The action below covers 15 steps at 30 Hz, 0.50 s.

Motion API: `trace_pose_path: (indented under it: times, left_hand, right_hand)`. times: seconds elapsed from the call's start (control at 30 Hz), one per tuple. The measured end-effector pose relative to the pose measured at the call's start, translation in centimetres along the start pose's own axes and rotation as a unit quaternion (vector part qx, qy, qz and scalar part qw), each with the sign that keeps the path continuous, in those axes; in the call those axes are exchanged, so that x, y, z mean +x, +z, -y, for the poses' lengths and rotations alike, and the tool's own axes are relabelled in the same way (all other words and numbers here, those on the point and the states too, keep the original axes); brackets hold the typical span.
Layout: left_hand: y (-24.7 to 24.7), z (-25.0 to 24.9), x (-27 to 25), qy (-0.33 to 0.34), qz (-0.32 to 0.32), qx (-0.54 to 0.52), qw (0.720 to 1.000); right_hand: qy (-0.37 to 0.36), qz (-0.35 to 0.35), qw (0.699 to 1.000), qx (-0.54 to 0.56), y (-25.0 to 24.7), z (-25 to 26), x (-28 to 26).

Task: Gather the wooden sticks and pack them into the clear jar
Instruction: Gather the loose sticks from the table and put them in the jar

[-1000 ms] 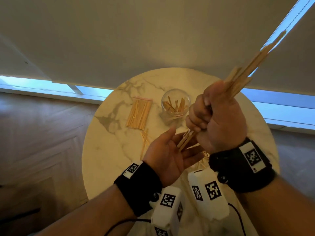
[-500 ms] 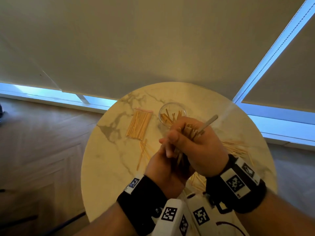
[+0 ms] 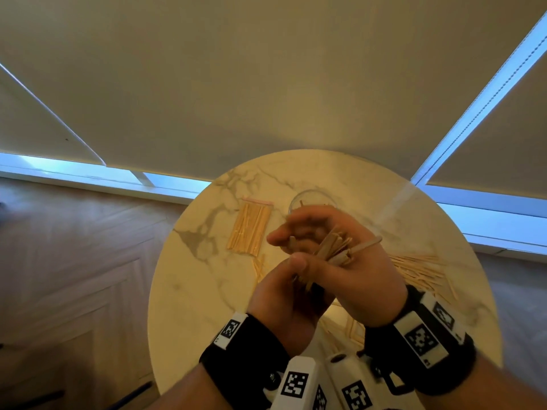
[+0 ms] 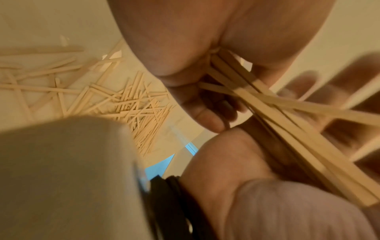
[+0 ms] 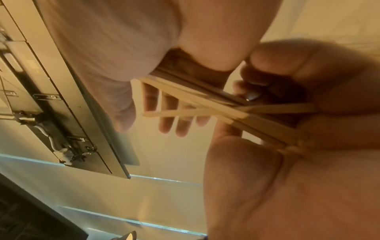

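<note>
My right hand (image 3: 358,279) grips a bundle of flat wooden sticks (image 3: 334,250) above the round marble table (image 3: 189,291); one stick juts out to the right. The bundle's lower ends rest against the palm of my left hand (image 3: 278,303), which lies beneath. In the right wrist view the left hand's fingers (image 5: 174,123) are straight. The left wrist view shows the bundle (image 4: 298,138) crossing the left palm. The clear jar (image 3: 310,198), with some sticks inside, stands just beyond the hands and is mostly hidden by them.
A neat row of sticks (image 3: 248,229) lies left of the jar. Loose sticks (image 3: 420,270) are scattered on the table's right side, and more lie near its front (image 3: 346,329). Wooden floor surrounds the table; blinds hang behind it.
My right hand swung the raised bundle down, and both hands came together around it in front of the jar. The left hand, palm-up before, now sits under the bundle.
</note>
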<state>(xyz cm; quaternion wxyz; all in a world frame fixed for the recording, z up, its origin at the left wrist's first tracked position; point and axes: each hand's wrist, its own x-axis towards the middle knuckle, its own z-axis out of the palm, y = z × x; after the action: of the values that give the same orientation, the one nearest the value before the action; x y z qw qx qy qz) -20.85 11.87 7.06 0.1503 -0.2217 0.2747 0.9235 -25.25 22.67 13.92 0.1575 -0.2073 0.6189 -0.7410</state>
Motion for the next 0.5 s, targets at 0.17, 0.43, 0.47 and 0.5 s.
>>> trace_pose_path:
  times: [0.17, 0.43, 0.47, 0.5]
  left_hand:
    - [-0.8, -1.3, 0.9, -0.021, -0.049, 0.04, 0.998]
    - [-2.5, -3.3, 2.6, -0.087, -0.021, 0.105, 0.99]
    - [-2.8, -3.6, 2.9, -0.088, -0.024, 0.132, 0.987]
    - [-3.0, -3.6, 3.2, -0.093, -0.046, 0.14, 0.985]
  right_hand:
    - [-0.004, -0.016, 0.999, 0.046, 0.4, -0.7, 1.5]
    - [0.018, 0.012, 0.997, -0.072, 0.5, -2.3, 2.3]
    - [0.03, 0.023, 0.996, -0.079, 0.7, -2.5, 2.2]
    - [0.041, 0.018, 0.995, -0.092, 0.9, -2.7, 2.2]
